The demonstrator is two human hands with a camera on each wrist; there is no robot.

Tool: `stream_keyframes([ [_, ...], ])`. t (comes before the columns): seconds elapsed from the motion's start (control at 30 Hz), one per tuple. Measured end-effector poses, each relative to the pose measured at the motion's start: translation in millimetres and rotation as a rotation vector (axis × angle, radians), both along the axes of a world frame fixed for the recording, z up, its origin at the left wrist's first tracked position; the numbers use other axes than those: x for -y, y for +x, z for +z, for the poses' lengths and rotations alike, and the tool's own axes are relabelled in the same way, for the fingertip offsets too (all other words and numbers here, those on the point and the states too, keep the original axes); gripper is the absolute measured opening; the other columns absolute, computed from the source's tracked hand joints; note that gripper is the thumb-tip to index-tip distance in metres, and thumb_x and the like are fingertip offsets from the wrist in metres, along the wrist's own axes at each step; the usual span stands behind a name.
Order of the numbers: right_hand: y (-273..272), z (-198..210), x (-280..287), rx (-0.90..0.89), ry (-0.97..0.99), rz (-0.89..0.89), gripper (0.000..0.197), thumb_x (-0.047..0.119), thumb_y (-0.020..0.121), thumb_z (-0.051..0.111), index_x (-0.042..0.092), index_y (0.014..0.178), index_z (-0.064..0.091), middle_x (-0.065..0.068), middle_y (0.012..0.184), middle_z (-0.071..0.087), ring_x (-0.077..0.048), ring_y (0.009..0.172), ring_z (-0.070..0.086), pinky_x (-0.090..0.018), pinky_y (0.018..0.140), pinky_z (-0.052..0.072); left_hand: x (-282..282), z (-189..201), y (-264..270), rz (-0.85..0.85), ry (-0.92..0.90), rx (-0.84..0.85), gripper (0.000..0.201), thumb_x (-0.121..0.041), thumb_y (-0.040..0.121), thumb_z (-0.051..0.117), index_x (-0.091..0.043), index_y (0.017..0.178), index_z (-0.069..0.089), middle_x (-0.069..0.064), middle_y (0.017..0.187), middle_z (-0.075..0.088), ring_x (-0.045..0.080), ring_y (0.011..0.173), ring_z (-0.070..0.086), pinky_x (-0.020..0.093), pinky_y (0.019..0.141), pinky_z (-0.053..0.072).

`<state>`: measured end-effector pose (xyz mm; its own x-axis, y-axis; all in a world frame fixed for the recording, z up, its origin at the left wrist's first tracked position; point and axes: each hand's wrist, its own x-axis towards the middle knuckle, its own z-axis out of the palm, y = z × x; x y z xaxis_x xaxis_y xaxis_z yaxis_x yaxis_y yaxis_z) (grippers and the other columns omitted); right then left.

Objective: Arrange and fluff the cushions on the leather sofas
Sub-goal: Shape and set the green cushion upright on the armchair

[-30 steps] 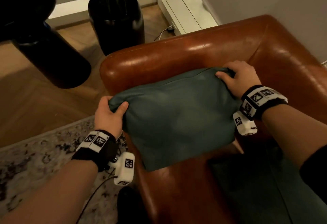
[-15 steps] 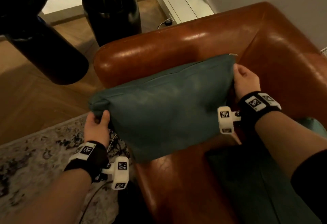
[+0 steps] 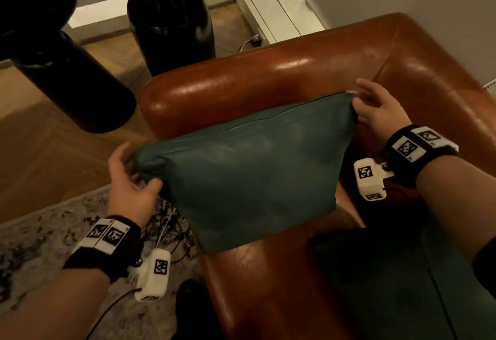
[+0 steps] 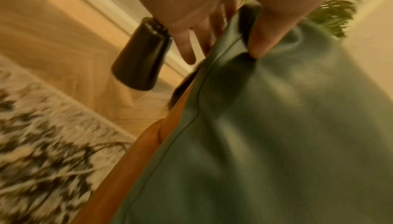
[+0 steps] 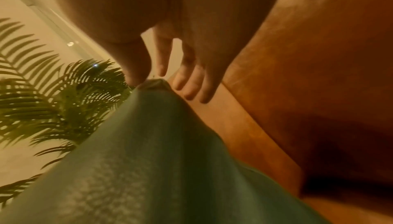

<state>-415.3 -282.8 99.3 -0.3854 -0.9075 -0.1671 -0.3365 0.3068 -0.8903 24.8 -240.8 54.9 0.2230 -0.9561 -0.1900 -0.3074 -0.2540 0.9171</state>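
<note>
We see the teal cushion upright over the brown leather sofa arm, between both hands. Left hand pinches its left corner, thumb in front, fingers behind. Right hand is at the zipper corner, fingers spread and relaxed, thumb touching.

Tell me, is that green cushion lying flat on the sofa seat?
No, the green cushion stands on its lower edge on the sofa, with the left hand and right hand at its upper corners.
</note>
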Motion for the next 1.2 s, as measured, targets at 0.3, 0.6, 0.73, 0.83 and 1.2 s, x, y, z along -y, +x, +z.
stream_keyframes([
  [0.3, 11, 22, 25, -0.578, 0.059, 0.16, 0.015, 0.024, 0.086, 0.071, 0.023, 0.1, 0.075, -0.001, 0.106, 0.071, -0.013, 0.097, 0.06, -0.028, 0.09, 0.048, 51, 35, -6, -0.484, 0.018, 0.753, 0.028, -0.044, 0.094, 0.051, -0.023, 0.075, 0.054, 0.0, 0.071, 0.056, 0.028, 0.077, 0.057, 0.038, 0.064, 0.044],
  [0.6, 77, 29, 24, -0.814, 0.013, 0.611, 0.043, 0.038, 0.094, 0.056, 0.023, 0.134, 0.054, -0.001, 0.147, 0.045, -0.023, 0.136, 0.038, -0.038, 0.113, 0.025, 53, 46, -44, -0.668, -0.144, 0.9, 0.052, -0.042, 0.088, 0.042, -0.023, 0.136, 0.047, 0.003, 0.136, 0.055, 0.024, 0.125, 0.048, 0.039, 0.106, 0.038],
  [0.73, 130, 11, 26, -0.917, 0.123, 0.828, 0.052, 0.05, 0.091, 0.055, 0.029, 0.138, 0.05, 0.0, 0.14, 0.053, -0.023, 0.129, 0.047, -0.039, 0.11, 0.034, 63, 45, -85, -0.82, 0.046, 1.026, 0.066, -0.069, 0.088, 0.037, -0.031, 0.141, 0.037, -0.003, 0.141, 0.05, 0.024, 0.127, 0.047, 0.045, 0.103, 0.035],
  [0.83, 132, 14, 36, -0.804, 0.099, 0.635, 0.029, 0.045, 0.085, 0.066, 0.032, 0.111, 0.07, 0.002, 0.115, 0.07, -0.024, 0.11, 0.06, -0.038, 0.096, 0.049, 75, 45, -91, -0.707, 0.074, 0.921, 0.028, -0.058, 0.088, 0.051, -0.034, 0.101, 0.054, -0.006, 0.099, 0.06, 0.023, 0.101, 0.055, 0.042, 0.09, 0.035],
  [1.2, 44, 14, 32, -0.971, 0.223, 0.66, 0.044, 0.056, 0.095, 0.038, 0.031, 0.124, 0.059, 0.0, 0.125, 0.064, -0.024, 0.117, 0.056, -0.043, 0.104, 0.036, 63, 28, -39, -0.785, 0.014, 0.995, 0.049, -0.067, 0.093, 0.02, -0.037, 0.121, 0.049, -0.008, 0.119, 0.059, 0.021, 0.108, 0.056, 0.043, 0.09, 0.044],
])
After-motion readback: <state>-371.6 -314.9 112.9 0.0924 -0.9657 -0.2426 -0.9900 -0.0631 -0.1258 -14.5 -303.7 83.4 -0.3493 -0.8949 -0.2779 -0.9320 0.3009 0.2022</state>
